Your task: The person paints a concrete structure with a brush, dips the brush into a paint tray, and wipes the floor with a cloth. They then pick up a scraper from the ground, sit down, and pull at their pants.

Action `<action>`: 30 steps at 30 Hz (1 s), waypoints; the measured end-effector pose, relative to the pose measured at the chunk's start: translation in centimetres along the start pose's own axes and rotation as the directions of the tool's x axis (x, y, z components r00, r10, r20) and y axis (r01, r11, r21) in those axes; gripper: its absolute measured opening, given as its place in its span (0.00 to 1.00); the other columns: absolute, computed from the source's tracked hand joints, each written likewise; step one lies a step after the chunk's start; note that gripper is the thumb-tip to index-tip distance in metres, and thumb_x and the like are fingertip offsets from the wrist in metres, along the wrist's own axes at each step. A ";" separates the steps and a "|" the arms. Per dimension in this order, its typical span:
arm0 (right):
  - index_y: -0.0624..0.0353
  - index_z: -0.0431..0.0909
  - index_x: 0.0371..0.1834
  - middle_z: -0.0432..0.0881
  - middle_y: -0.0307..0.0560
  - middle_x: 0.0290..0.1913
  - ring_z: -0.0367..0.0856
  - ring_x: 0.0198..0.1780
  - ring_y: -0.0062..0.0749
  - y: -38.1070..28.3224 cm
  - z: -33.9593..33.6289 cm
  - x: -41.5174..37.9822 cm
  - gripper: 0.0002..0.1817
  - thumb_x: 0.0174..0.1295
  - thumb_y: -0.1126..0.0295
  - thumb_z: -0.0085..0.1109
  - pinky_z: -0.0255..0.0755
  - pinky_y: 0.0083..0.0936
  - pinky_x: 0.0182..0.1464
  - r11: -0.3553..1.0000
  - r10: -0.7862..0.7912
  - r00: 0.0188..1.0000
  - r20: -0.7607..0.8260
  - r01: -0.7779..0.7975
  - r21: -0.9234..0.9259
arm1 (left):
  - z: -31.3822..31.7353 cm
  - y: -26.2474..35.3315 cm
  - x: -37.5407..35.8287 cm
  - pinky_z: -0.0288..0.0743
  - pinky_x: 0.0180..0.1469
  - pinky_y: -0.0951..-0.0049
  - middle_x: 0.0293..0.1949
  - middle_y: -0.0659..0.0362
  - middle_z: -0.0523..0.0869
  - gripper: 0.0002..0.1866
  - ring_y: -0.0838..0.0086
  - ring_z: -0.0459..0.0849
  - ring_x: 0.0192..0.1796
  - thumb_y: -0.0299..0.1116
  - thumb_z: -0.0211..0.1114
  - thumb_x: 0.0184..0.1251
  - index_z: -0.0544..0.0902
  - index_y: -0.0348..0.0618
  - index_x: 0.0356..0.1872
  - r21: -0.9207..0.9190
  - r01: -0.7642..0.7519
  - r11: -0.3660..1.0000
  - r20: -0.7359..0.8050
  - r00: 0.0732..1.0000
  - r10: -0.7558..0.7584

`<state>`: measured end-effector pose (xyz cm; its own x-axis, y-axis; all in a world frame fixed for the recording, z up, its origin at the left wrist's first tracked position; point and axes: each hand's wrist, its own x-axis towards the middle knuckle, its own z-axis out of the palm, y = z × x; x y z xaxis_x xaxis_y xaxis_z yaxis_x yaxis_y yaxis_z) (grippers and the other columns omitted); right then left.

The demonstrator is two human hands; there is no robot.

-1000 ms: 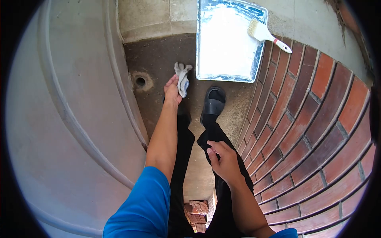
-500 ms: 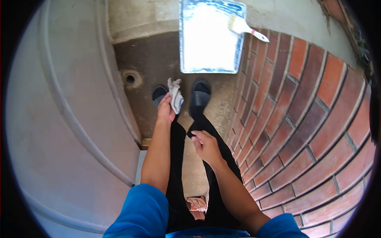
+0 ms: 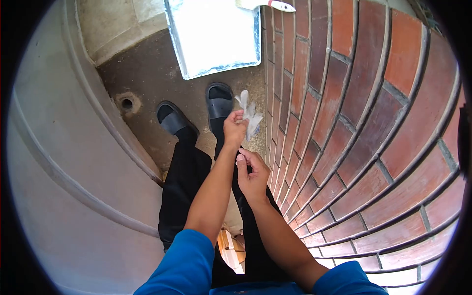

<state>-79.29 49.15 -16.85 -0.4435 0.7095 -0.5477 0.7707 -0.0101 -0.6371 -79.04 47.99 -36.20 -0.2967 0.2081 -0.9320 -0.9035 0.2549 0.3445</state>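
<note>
A whitish cloth glove (image 3: pixel 252 119) hangs from my left hand (image 3: pixel 235 129), whose fingers are closed on it; its limp fingers point up and outward over the floor beside my right foot. Just below the left wrist is my right hand (image 3: pixel 253 176), thumb and fingers curled together with nothing visible in them. Its fingertips are right at the left wrist. Beyond my feet lies a paint tray (image 3: pixel 259 44) filled with bright white. Across its right rim rests a paintbrush (image 3: pixel 281 6) with a white handle, its bristle end cut off by the top of the view.
A red brick wall (image 3: pixel 339 132) rises close on my right, a smooth pale wall or panel (image 3: pixel 54 162) on my left. Between them, a narrow dark floor (image 3: pixel 147 64) has a round hole (image 3: pixel 127 103) near the left side. My dark slides (image 3: pixel 219 101) stand before the tray.
The glove has moved right with my left hand, toward the brick wall. My hands have come together at the left wrist. The view has shifted, and the tray sits higher and further left.
</note>
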 end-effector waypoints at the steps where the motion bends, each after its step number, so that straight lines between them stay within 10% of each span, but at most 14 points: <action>1: 0.67 0.82 0.49 0.82 0.42 0.35 0.81 0.34 0.19 0.2 0.0 -0.2 0.09 0.68 0.77 0.61 0.75 0.17 0.40 1.000 0.014 1.000 -0.023 -0.013 0.018 | 0.7 -0.4 -0.1 0.75 0.42 0.80 0.38 0.63 0.81 0.20 0.79 0.80 0.39 0.17 0.69 0.56 0.81 0.38 0.51 0.004 0.024 1.000 0.002 1.000 -0.024; 8: 0.65 0.83 0.47 0.82 0.47 0.31 0.80 0.30 0.27 0.1 0.5 -0.3 0.09 0.64 0.78 0.61 0.74 0.22 0.37 0.997 0.027 0.991 -0.130 -0.018 0.073 | 2.1 -5.5 -0.1 0.77 0.45 0.74 0.41 0.58 0.85 0.19 0.75 0.83 0.38 0.24 0.69 0.57 0.83 0.38 0.53 0.211 0.021 0.977 0.008 1.000 -0.023; 20: 0.68 0.79 0.55 0.83 0.41 0.39 0.81 0.37 0.18 -2.0 -0.2 3.9 0.14 0.68 0.75 0.60 0.76 0.18 0.41 0.994 0.010 0.999 -0.038 -0.006 0.105 | -5.4 1.5 -1.4 0.77 0.44 0.76 0.41 0.58 0.86 0.16 0.76 0.82 0.39 0.21 0.59 0.62 0.83 0.35 0.51 -0.127 -0.080 0.989 -0.150 0.987 0.060; 25: 0.65 0.79 0.54 0.82 0.55 0.41 0.84 0.40 0.46 -5.8 -0.9 15.6 0.17 0.63 0.73 0.60 0.77 0.35 0.43 0.924 -0.305 0.950 0.068 0.313 -0.222 | -13.1 5.7 1.1 0.76 0.41 0.76 0.35 0.59 0.87 0.15 0.77 0.82 0.36 0.23 0.54 0.62 0.86 0.35 0.45 -0.090 -0.094 0.991 -0.315 0.947 0.062; 30: 0.66 0.81 0.47 0.80 0.57 0.44 0.77 0.50 0.53 -9.8 -0.7 29.3 0.13 0.58 0.74 0.58 0.72 0.42 0.54 0.568 -0.604 0.783 0.149 0.553 -0.610 | -18.5 8.8 2.6 0.77 0.44 0.74 0.34 0.55 0.88 0.17 0.73 0.84 0.36 0.29 0.52 0.61 0.89 0.33 0.40 0.210 -0.120 0.970 -0.430 0.880 0.202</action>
<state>-99.52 70.56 -26.24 -0.8807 0.4568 -0.1252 0.4710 0.8165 -0.3341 -93.47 33.29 -37.69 -0.5763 -0.1720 -0.7989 -0.7763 0.4206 0.4695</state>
